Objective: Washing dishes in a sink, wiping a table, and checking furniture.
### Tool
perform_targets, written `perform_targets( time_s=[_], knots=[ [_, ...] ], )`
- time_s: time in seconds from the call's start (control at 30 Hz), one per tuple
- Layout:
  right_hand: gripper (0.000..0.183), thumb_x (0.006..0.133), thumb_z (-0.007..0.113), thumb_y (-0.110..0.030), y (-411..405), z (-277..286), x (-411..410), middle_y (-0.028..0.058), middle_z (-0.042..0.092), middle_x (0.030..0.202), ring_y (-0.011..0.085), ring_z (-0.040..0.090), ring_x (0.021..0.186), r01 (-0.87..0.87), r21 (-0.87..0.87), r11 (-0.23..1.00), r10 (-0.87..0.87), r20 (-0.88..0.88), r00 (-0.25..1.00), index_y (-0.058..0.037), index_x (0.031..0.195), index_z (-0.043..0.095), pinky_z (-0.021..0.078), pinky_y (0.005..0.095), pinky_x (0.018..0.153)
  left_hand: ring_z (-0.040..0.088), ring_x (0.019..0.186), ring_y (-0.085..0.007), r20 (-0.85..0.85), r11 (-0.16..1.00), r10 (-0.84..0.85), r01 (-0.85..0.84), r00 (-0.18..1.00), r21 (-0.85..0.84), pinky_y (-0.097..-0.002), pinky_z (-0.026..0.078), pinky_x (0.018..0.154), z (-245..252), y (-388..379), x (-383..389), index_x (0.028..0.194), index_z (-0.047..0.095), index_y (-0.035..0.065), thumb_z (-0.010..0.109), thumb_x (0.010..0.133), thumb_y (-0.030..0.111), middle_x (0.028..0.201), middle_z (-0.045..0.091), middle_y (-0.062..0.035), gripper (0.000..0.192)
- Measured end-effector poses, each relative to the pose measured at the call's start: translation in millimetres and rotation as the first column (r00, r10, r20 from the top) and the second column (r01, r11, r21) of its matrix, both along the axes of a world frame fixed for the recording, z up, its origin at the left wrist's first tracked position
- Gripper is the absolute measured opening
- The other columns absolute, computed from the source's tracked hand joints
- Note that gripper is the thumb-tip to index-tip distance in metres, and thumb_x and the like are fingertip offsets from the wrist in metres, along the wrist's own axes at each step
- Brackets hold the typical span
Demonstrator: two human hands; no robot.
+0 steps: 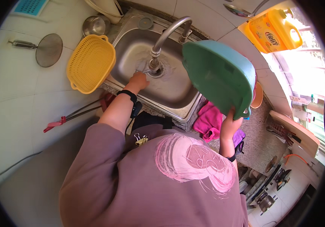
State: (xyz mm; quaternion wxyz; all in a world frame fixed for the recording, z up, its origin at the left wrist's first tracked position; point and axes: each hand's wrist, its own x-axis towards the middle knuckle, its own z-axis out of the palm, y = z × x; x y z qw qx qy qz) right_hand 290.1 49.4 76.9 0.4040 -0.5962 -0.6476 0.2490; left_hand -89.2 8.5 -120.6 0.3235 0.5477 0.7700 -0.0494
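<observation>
My left hand [139, 81] reaches into the stainless steel sink [176, 90], beside the drain [157, 71]. Its fingers are partly hidden, so whether they hold something is unclear. Right above the drain ends the curved metal faucet [170, 32], and water spreads thinly over the sink's bottom. My right hand [230, 124] grips the rim of a green plastic basin [219, 79], which is tilted over the sink's right edge with its inside towards me. Below the basin, a pink cloth [208, 122] lies on the counter, and a purple cloth [238, 136] is near my right wrist.
A yellow plastic colander basket [90, 63] stands left of the sink, by a metal bowl [94, 26]. A mesh strainer [49, 50] hangs on the tiled wall. A yellow jug [276, 31] is by the window. Right are a round wooden board [295, 133] and a gas stove [264, 181].
</observation>
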Motion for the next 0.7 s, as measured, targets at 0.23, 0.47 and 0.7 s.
perform_targets(
  time_s=[0.23,0.47,0.7],
  knots=[
    [0.031,0.089,0.049,-0.004,-6,10,-36,0.0116,0.057,0.109,0.0205,0.053,0.101,0.008,-0.095,0.995,-0.003,0.054,0.999,0.0037,0.119,0.048,0.0403,0.0325,0.088,0.046,0.116,-0.0370,-0.036,0.997,0.009,-0.012,0.999,-0.080,-0.0416,0.042,0.097,-48,16,-4,0.107,0.064,0.0054,0.061,0.078,0.029,0.129,0.047,-0.0161,0.038],
    [0.056,0.084,0.053,-0.001,2,-7,-55,0.0148,0.060,0.106,0.0157,0.062,0.079,-0.041,-0.386,0.922,0.037,-0.018,0.999,-0.0033,0.137,0.033,0.0493,0.0243,0.064,0.049,0.113,-0.0346,0.100,0.932,0.166,-0.189,0.981,0.310,-0.0424,0.044,0.094,-18,37,-40,0.121,0.053,0.0014,0.061,0.078,0.014,0.127,0.047,-0.0135,0.045],
    [0.059,0.085,0.052,-0.001,17,-35,-89,0.0169,0.058,0.106,0.0212,0.064,0.078,-0.172,-0.601,0.780,-0.082,-0.371,0.925,-0.0005,0.137,0.026,0.0576,0.0290,0.055,0.048,0.113,-0.0352,0.121,0.713,0.264,-0.278,0.957,0.644,-0.0395,0.041,0.096,12,44,-74,0.119,0.053,-0.0012,0.059,0.078,0.009,0.127,0.046,-0.0177,0.043]
  ],
)
